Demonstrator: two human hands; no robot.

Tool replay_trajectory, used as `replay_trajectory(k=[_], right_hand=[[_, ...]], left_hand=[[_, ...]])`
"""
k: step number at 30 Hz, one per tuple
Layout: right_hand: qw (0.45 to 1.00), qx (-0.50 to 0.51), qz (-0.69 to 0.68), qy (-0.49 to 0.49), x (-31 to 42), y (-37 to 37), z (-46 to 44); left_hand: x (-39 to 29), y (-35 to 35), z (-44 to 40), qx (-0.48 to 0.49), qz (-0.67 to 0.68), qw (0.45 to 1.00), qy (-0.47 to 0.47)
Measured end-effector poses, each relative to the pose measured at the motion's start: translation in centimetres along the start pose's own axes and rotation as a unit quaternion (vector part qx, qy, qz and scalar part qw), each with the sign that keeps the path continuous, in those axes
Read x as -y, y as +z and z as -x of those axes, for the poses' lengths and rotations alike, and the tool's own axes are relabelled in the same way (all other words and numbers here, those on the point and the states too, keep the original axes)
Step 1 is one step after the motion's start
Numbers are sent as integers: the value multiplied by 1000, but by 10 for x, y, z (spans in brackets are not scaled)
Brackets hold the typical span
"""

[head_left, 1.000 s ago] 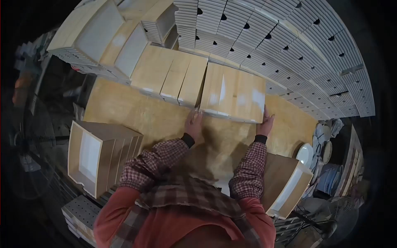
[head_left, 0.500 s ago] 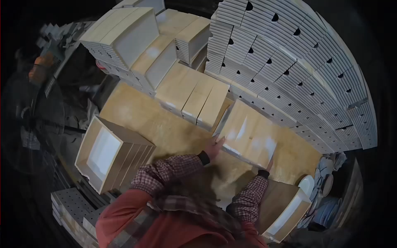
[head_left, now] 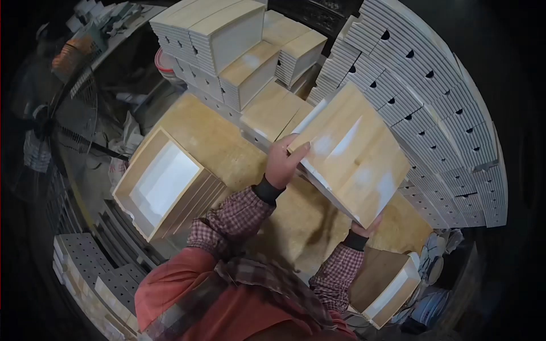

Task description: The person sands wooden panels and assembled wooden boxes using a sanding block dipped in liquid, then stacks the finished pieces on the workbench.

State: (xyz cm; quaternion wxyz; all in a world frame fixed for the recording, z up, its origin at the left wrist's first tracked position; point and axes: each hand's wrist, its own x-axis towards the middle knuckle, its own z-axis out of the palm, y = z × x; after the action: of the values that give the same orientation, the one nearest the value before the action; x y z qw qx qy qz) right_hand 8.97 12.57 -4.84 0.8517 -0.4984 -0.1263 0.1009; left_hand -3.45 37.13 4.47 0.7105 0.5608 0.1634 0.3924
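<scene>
A wooden drawer [head_left: 355, 153] with whitish smears on its flat upward face is raised at a tilt over the wooden table [head_left: 211, 136]. My left hand [head_left: 281, 162] grips its left edge, thumb on the top face and fingers beneath. At the near right corner, my right hand [head_left: 368, 226] supports the drawer from below, its fingers partly hidden by it. Just beyond my left hand lie low drawers [head_left: 273, 111] with wooden faces up.
A tall stack of white ribbed drawers [head_left: 424, 85] with half-round notches rises at the right. More drawers [head_left: 236, 28] are piled at the back. An open-sided drawer [head_left: 162, 181] stands left, another [head_left: 382, 278] near right. A fan [head_left: 54, 122] is at far left.
Both hands have lifted the drawer off the table and tilted it, bringing it up and slightly right. The camera view has shifted a little as well.
</scene>
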Motion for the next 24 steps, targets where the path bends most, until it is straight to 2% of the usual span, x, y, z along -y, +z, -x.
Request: replay_trajectory(k=[1, 2, 3, 4, 5, 6, 7, 8, 9, 10, 11, 12, 13, 14, 16, 17, 18, 19, 21, 22, 23, 24], right_hand=[[996, 18, 83, -17, -8, 15, -10], [956, 13, -263, 133, -21, 15, -24], [983, 17, -152, 103, -20, 50, -25], [996, 15, -37, 74, -18, 86, -26], [978, -48, -94, 180, -18, 98, -39], [987, 20, -71, 142, -29, 114, -43], [991, 86, 19, 106, -37, 120, -52], [988, 107, 7, 113, -45, 127, -59], [985, 128, -4, 118, -52, 133, -69], [989, 82, -6, 126, -67, 132, -77], [979, 31, -81, 187, -77, 124, -83], [990, 83, 33, 113, -88, 118, -83], [979, 135, 144, 39, -87, 128, -78], [979, 60, -39, 190, -78, 132, -73], [981, 80, -31, 173, -83, 123, -69], [983, 96, -29, 155, -89, 116, -67], [976, 143, 155, 56, -112, 98, -75], [981, 120, 122, 90, -98, 112, -64], [980, 119, 124, 102, -104, 103, -57], [978, 118, 130, 111, -107, 97, -50], [974, 94, 158, 135, -109, 89, -39], [975, 0, 127, 181, -118, 88, -39]], left_hand=[[-2, -9, -7, -65, 3, 998, 11], [-1, -18, -14, -129, 7, 991, 22], [-1, -45, -30, -62, -27, 998, -21], [27, -66, -47, -123, -243, 944, 185], [19, -69, -51, -136, -163, 970, 122], [10, -72, -55, -158, -77, 983, 61], [25, -82, -63, -192, -36, 980, 41], [39, -93, -72, -223, 2, 975, 18], [37, -98, -75, -210, 17, 978, 9], [49, -102, -85, -224, -19, 973, 59], [62, -104, -90, -238, -56, 964, 104], [51, -110, -91, -189, -123, 974, 18], [51, -107, -95, -205, -83, 975, 20], [52, -103, -96, -222, -42, 974, 21], [65, -102, -92, -240, -42, 963, 112], [73, -98, -83, -267, -107, 950, 121], [53, -84, -70, -297, -171, 931, 126], [67, -88, -64, -317, -233, 902, 178], [88, -90, -47, -358, -239, 892, 137], [94, -90, -37, -372, -145, 908, 123], [119, -97, -27, -383, -101, 916, 71], [131, -109, -17, -363, -174, 915, 10]])
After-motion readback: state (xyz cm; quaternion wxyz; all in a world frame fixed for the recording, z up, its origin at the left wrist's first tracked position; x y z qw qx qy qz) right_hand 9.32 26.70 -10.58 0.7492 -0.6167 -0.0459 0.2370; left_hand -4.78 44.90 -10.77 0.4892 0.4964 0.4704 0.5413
